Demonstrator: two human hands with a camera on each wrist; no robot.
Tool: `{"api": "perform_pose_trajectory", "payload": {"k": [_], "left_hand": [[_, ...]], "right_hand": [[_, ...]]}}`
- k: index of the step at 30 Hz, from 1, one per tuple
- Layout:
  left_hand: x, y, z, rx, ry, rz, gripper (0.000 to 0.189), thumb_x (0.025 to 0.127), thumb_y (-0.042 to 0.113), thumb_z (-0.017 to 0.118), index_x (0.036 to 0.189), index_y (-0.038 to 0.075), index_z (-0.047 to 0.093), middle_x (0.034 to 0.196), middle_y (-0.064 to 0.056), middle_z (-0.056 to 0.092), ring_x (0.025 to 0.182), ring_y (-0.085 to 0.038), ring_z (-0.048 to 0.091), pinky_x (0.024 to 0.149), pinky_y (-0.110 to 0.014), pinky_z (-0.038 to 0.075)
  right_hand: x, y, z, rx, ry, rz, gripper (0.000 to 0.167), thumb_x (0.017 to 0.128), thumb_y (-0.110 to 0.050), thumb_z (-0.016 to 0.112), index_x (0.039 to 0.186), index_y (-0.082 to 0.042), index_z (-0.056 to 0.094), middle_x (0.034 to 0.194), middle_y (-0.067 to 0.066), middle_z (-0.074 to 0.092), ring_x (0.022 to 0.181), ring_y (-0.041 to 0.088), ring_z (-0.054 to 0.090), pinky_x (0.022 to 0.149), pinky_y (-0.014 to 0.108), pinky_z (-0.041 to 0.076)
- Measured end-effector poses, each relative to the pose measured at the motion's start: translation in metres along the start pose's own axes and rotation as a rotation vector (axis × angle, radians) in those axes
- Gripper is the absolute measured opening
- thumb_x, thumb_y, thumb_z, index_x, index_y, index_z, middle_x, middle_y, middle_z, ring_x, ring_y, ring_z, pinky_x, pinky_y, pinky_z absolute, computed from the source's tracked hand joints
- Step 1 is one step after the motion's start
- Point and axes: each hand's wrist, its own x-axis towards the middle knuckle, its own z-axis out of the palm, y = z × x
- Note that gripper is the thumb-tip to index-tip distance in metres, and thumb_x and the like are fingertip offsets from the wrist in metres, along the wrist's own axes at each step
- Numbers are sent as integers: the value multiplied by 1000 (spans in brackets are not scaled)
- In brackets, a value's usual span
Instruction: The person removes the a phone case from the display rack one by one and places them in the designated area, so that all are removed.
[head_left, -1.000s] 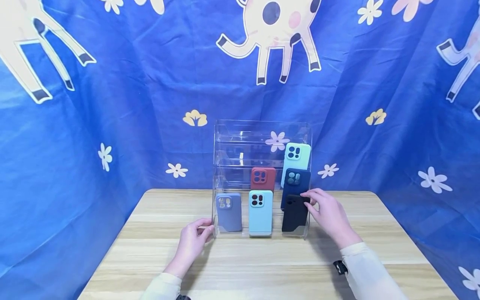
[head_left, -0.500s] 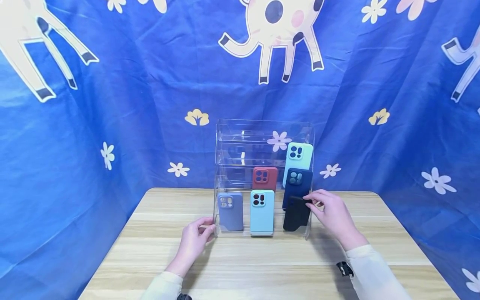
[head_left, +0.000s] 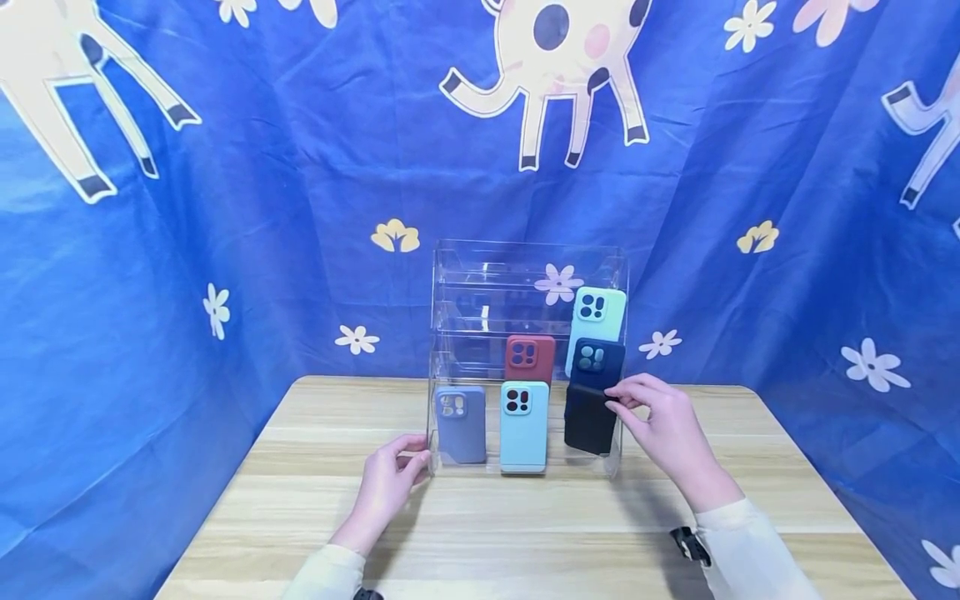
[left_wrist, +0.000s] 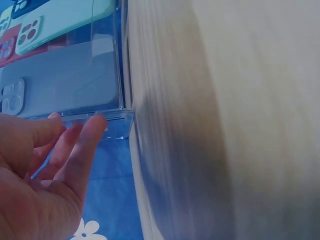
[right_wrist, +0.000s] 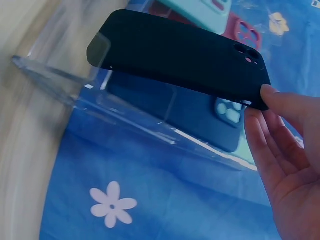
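My right hand (head_left: 667, 427) pinches the upper right corner of a black phone case (right_wrist: 175, 55) between thumb and fingers. The case tilts at the right end of the clear display stand's bottom tier, in front of a dark blue phone case (head_left: 600, 360). Its lower end overlaps the clear front lip in the right wrist view. My left hand (head_left: 386, 483) holds the lower left side of the clear display stand (left_wrist: 117, 117), thumb and fingertips at its edge. Close to that hand, a grey-blue phone case (head_left: 461, 429) stands in the bottom tier.
A light blue phone case (head_left: 523, 433) stands bottom middle, before a red phone case (head_left: 530, 354). A mint phone case (head_left: 603, 308) stands higher at the right. The stand rests on a wooden table (head_left: 480, 533) before a blue patterned curtain (head_left: 330, 208).
The black phone case's lower end has risen and shifted slightly left, so the case now tilts in my right hand. My left hand stays at the stand's side.
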Motion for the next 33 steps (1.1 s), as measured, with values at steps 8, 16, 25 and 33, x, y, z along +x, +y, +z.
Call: {"api": "perform_pose_trajectory", "payload": {"k": [8, 16, 25, 33], "left_hand": [[-1, 1, 0, 21, -1, -6, 25, 97, -2, 66, 122, -5, 68, 116, -26, 71, 96, -38, 76, 76, -31, 67], [0, 1, 0, 17, -3, -5, 25, 97, -1, 67, 122, -5, 68, 116, -26, 70, 96, -37, 75, 77, -34, 67], [-2, -1, 1, 15, -4, -7, 26, 96, -2, 67, 122, -4, 68, 119, -26, 70, 96, -37, 75, 78, -33, 67], [-1, 0, 2, 27, 1, 6, 26, 97, -2, 66, 122, -4, 68, 120, -28, 70, 96, -36, 76, 77, -33, 67]], "right_hand": [[5, -21, -5, 58, 50, -61, 27, 77, 1, 88, 97, -15, 81, 93, -7, 75, 72, 8, 68, 53, 10, 45], [-3, -47, 7, 287, -90, 111, 23, 81, -3, 87, 98, -17, 81, 96, -7, 76, 78, 5, 72, 69, 16, 62], [-29, -75, 49, 575, -343, 346, 14, 86, -15, 84, 100, -18, 82, 99, -1, 78, 83, 5, 72, 76, 24, 64], [-49, -92, 93, 816, -506, 436, 17, 87, -17, 84, 101, -8, 81, 96, 8, 78, 78, 6, 72, 72, 21, 64]]}}
